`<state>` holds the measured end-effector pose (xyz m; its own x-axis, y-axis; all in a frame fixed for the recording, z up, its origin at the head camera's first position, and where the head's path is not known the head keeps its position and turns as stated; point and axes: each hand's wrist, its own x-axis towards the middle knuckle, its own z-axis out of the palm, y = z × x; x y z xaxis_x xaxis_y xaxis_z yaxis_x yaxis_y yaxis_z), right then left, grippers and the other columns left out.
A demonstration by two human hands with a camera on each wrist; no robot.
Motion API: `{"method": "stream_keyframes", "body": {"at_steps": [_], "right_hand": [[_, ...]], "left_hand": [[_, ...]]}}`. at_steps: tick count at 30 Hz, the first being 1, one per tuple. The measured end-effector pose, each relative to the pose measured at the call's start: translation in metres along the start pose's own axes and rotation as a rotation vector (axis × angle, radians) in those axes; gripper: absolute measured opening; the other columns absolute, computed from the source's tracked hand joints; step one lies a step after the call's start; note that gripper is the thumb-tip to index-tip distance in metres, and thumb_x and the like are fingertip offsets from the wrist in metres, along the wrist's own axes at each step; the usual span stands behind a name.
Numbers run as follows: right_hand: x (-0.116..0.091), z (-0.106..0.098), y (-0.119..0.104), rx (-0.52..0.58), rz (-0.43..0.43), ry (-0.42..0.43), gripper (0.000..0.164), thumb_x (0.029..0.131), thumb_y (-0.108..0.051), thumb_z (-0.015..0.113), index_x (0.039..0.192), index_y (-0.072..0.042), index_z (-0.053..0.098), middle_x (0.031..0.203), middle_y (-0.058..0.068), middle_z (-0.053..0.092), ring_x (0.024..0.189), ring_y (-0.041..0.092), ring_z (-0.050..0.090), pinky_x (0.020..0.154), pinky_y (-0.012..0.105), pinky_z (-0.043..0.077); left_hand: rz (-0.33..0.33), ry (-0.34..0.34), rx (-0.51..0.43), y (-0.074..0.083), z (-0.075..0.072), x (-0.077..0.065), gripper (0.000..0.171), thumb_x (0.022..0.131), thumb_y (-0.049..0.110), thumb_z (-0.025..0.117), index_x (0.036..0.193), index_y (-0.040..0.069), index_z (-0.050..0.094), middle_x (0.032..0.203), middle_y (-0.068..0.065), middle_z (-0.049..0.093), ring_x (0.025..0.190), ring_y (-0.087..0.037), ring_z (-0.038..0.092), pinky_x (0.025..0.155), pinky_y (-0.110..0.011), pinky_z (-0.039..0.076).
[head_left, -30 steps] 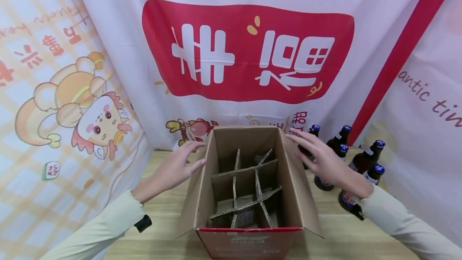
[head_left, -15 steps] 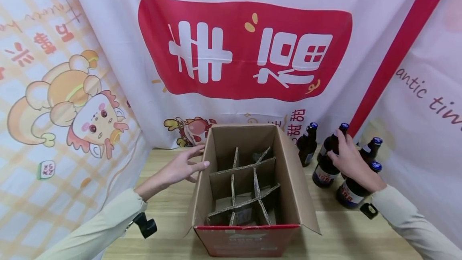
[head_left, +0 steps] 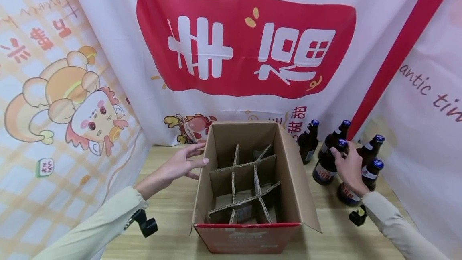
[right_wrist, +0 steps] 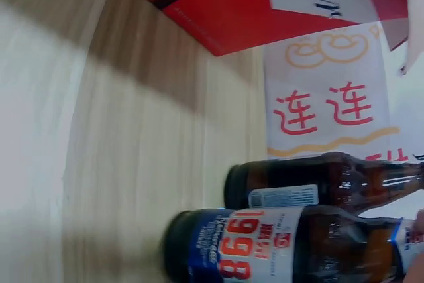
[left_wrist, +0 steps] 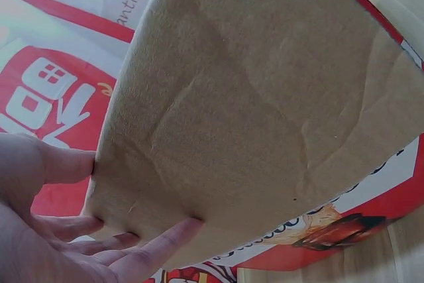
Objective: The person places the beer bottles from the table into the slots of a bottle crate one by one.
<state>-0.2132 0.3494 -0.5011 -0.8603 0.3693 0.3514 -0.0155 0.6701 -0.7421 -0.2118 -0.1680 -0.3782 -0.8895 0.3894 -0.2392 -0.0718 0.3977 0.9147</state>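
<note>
An open cardboard box (head_left: 249, 242) stands upright in the middle, with brown cardboard dividers (head_left: 242, 202) forming compartments inside. My left hand (head_left: 179, 166) rests against its left side, fingers spread over the folded-down flap (left_wrist: 245, 97), thumb at the top edge. To the right of the box, my right hand (head_left: 351, 168) holds a brown beer bottle (head_left: 323, 170) by the neck, just under its blue cap. That bottle has a white and blue label reading 1998. In the right wrist view, only a fingertip shows beside the bottle's neck.
Several other beer bottles surround the held one: one (head_left: 307, 143) behind it, another (head_left: 333, 135) at the back, and two at the right (head_left: 370, 150). The wooden table (head_left: 162, 220) meets a printed cloth backdrop (head_left: 249, 107). The box's right flap (head_left: 301, 179) sticks outward.
My right hand has left the box's right side, moved right to the bottles and taken the front-left one by its neck. My left hand has come against the left flap.
</note>
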Motion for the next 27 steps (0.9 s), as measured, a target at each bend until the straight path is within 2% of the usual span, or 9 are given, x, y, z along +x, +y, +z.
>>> {"method": "stream_keyframes", "body": {"at_steps": [3,5,8,10,11,14,17,22,27], "right_hand": [[-0.002,0.007,0.005,0.081,0.035,0.065,0.044,0.105,-0.022,0.064,0.143,-0.001,0.055,0.14,0.026,0.063,0.135,0.043,0.057,0.11,0.06,0.05],[-0.003,0.011,0.009,0.098,0.035,0.104,0.044,0.105,-0.023,0.065,0.143,-0.003,0.057,0.138,0.022,0.066,0.132,0.038,0.061,0.11,0.045,0.054],[-0.003,0.016,0.015,0.094,0.012,0.157,0.041,0.104,-0.025,0.066,0.141,-0.007,0.06,0.133,0.017,0.07,0.121,0.017,0.065,0.097,0.018,0.052],[-0.003,0.018,0.018,0.092,-0.028,0.192,0.037,0.103,-0.024,0.068,0.136,-0.006,0.064,0.126,0.016,0.073,0.109,0.0,0.064,0.084,0.007,0.045],[-0.003,0.019,0.019,0.094,-0.055,0.206,0.035,0.102,-0.023,0.069,0.132,-0.005,0.066,0.123,0.016,0.075,0.105,-0.008,0.062,0.082,0.003,0.043],[-0.002,0.019,0.02,0.117,-0.138,0.229,0.028,0.099,-0.016,0.074,0.121,0.0,0.069,0.114,0.019,0.077,0.096,-0.021,0.056,0.081,-0.001,0.044],[-0.001,0.019,0.019,0.144,-0.195,0.22,0.023,0.097,-0.01,0.075,0.116,0.002,0.07,0.112,0.023,0.076,0.098,-0.02,0.058,0.082,-0.002,0.046],[-0.004,0.016,0.01,0.174,-0.204,0.189,0.021,0.096,-0.007,0.076,0.115,0.001,0.072,0.111,0.025,0.076,0.101,-0.02,0.059,0.084,-0.002,0.047],[-0.013,0.004,-0.01,0.168,-0.176,0.165,0.02,0.096,-0.012,0.077,0.113,-0.001,0.075,0.108,0.023,0.076,0.095,-0.021,0.061,0.082,-0.002,0.048]], "left_hand": [[-0.002,-0.005,-0.011,-0.001,0.0,0.001,0.072,0.104,0.02,0.066,0.164,0.006,0.03,0.166,-0.031,0.029,0.133,-0.046,0.058,0.084,-0.045,0.067],[-0.003,-0.006,-0.016,-0.001,0.0,0.001,0.072,0.103,0.02,0.066,0.164,0.006,0.03,0.166,-0.031,0.029,0.133,-0.046,0.058,0.086,-0.045,0.066],[-0.005,-0.005,-0.018,-0.001,0.0,0.0,0.073,0.103,0.021,0.067,0.164,0.006,0.031,0.166,-0.031,0.03,0.132,-0.045,0.059,0.087,-0.045,0.066],[-0.008,-0.006,-0.023,-0.002,0.001,0.0,0.073,0.103,0.022,0.068,0.164,0.006,0.031,0.166,-0.03,0.03,0.132,-0.045,0.059,0.088,-0.044,0.066],[-0.009,-0.006,-0.025,-0.002,0.001,0.0,0.073,0.103,0.023,0.068,0.164,0.006,0.031,0.166,-0.03,0.03,0.132,-0.045,0.059,0.088,-0.044,0.066],[-0.005,-0.003,-0.031,-0.003,0.001,0.0,0.074,0.102,0.022,0.069,0.164,0.006,0.031,0.165,-0.03,0.031,0.132,-0.045,0.059,0.089,-0.044,0.065],[0.001,0.003,-0.029,-0.003,-0.001,0.0,0.074,0.102,0.022,0.069,0.163,0.005,0.032,0.165,-0.031,0.031,0.132,-0.045,0.059,0.09,-0.044,0.065],[-0.003,0.002,-0.028,-0.003,-0.002,-0.001,0.073,0.102,0.022,0.069,0.163,0.005,0.032,0.165,-0.031,0.031,0.132,-0.045,0.059,0.093,-0.047,0.064],[0.0,0.001,-0.031,-0.004,-0.003,-0.001,0.072,0.102,0.021,0.068,0.163,0.005,0.032,0.165,-0.031,0.032,0.131,-0.044,0.06,0.094,-0.047,0.064]]}}
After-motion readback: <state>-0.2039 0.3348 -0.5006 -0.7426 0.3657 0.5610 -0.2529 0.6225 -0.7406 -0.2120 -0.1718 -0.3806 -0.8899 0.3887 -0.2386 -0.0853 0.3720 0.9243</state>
